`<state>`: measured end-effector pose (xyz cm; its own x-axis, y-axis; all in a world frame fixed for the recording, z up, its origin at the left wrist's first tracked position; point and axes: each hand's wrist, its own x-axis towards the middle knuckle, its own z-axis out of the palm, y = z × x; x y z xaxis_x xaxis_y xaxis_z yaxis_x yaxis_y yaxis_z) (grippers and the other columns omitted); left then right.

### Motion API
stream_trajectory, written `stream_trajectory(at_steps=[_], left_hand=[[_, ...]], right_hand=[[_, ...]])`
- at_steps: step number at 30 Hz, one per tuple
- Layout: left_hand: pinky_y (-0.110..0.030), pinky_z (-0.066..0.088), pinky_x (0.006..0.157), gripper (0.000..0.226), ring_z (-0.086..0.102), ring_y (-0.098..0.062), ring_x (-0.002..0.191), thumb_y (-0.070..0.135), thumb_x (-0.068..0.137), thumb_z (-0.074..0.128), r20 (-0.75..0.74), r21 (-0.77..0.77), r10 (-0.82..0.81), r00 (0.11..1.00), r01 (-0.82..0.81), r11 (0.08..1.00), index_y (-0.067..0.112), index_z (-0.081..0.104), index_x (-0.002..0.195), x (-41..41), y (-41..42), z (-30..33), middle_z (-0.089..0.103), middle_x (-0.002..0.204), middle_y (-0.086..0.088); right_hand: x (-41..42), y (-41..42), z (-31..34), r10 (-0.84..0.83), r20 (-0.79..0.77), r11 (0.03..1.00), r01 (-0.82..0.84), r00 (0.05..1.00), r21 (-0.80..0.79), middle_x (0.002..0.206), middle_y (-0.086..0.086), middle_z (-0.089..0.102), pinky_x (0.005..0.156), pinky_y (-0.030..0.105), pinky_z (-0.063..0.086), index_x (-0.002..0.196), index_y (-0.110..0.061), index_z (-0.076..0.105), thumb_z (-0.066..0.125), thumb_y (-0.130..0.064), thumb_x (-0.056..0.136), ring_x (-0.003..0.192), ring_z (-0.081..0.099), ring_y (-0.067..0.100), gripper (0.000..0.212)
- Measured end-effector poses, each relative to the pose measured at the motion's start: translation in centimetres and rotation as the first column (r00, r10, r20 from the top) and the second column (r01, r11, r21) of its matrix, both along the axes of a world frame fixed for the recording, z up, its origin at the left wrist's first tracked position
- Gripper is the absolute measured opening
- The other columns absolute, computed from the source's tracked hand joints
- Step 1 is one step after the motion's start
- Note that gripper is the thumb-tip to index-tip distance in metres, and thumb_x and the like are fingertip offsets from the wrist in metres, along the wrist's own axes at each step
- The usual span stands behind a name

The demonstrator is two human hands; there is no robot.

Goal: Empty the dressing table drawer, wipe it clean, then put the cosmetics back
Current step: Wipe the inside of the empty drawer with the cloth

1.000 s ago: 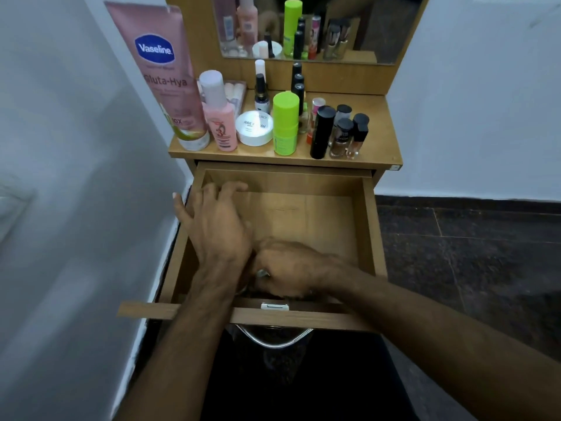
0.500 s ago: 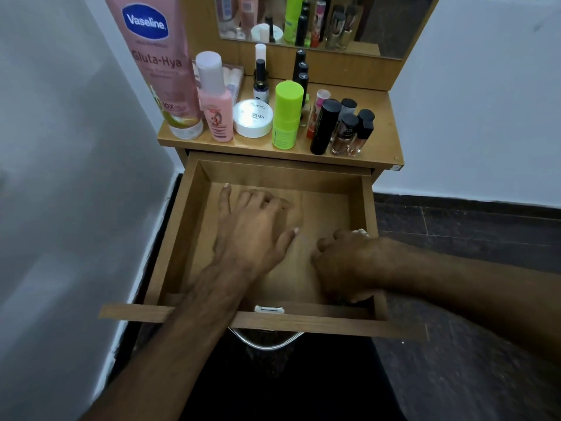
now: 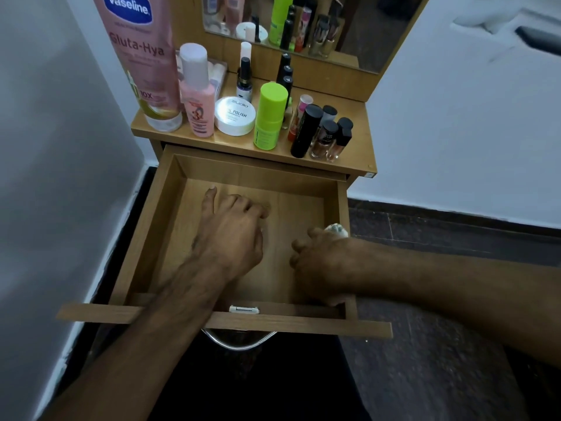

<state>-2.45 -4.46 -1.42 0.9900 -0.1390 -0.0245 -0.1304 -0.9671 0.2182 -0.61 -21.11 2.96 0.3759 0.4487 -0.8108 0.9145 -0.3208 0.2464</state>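
we see the drawer (image 3: pixel 170 226) pulled fully out, and nothing lies in it but 2 hands. the left hand (image 3: pixel 233 232) rests palm down on the drawer floor near the middle, its grip apart, fingers bent a little and pointing toward the back wall. the right hand (image 3: pixel 321 262) sits against the drawer's right wall, its grip clamped on a small whitish cloth (image 3: pixel 335 230), of which only a crumpled bit shows above the knuckles. the cosmetics stand out of the drawer on the surface (image 3: pixel 358 147) above it: a tall pink vaseline tube (image 3: pixel 142 59) at the left, a pink bottle (image 3: pixel 197 95) just beside it, a white round jar (image 3: pixel 235 115), a lime green bottle (image 3: pixel 270 117), a black tube (image 3: pixel 305 130) and several small dark-capped bottles (image 3: pixel 329 138) at the right. behind them a mirror (image 3: pixel 303 25) shows their reflections. a metal handle (image 3: pixel 239 344) hangs under the drawer front.
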Motion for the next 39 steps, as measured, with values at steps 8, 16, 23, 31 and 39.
stream_trajectory(at_steps=[8,16,23,31,39], left_hand=[[-0.053,0.001,0.123,0.050,0.039,-0.016,0.137,0.028,0.088,0.053,0.020,0.005,0.013,1.000,-0.013,1.000,0.032,0.051,0.138,0.1,-0.2,0.1,0.054,0.138,0.005],[-0.055,0.002,0.123,0.054,0.036,-0.017,0.139,0.028,0.087,0.054,-0.001,0.047,0.055,0.999,-0.055,0.997,0.031,0.047,0.140,0.2,0.0,0.1,0.051,0.141,0.003],[-0.054,0.000,0.124,0.056,0.036,-0.017,0.138,0.026,0.084,0.058,-0.003,0.043,0.066,0.998,-0.066,0.997,0.031,0.050,0.139,0.3,0.0,-0.3,0.052,0.140,0.004],[-0.056,-0.006,0.122,0.053,0.039,-0.016,0.137,0.026,0.084,0.055,-0.003,0.025,0.016,1.000,-0.016,1.000,0.031,0.051,0.137,0.1,0.2,-0.2,0.054,0.136,0.005],[-0.056,-0.008,0.121,0.049,0.038,-0.014,0.138,0.031,0.088,0.054,0.001,-0.001,0.004,1.000,-0.004,1.000,0.033,0.050,0.137,0.0,0.4,-0.3,0.053,0.138,0.007]], right_hand=[[2.8,-3.2,8.4,-0.201,0.354,0.964,0.249,0.914,-0.095,0.127,0.001,0.060,0.096,0.044,0.046,0.120,-0.025,0.067,0.064,-0.034,0.093,0.119,0.051,0.025,0.029],[-0.1,1.8,3.5,-0.127,0.275,0.966,0.055,0.953,0.253,0.125,0.009,0.055,0.083,0.041,0.043,0.124,-0.021,0.064,0.065,-0.034,0.093,0.111,0.051,0.028,0.033],[-1.1,1.2,-0.5,-0.117,0.200,0.988,0.094,0.973,0.121,0.117,0.007,0.066,0.076,0.036,0.032,0.109,-0.014,0.068,0.057,-0.032,0.099,0.109,0.055,0.025,0.023],[-2.5,1.9,0.1,-0.060,0.016,0.991,0.062,0.998,-0.117,0.132,0.003,0.061,0.095,0.036,0.039,0.117,-0.018,0.067,0.059,-0.033,0.098,0.123,0.051,0.024,0.025],[-0.6,2.3,5.1,-0.286,-0.040,0.919,0.262,0.957,-0.294,0.119,0.004,0.067,0.067,0.031,0.051,0.114,-0.014,0.069,0.064,-0.022,0.094,0.108,0.064,0.023,0.022]])
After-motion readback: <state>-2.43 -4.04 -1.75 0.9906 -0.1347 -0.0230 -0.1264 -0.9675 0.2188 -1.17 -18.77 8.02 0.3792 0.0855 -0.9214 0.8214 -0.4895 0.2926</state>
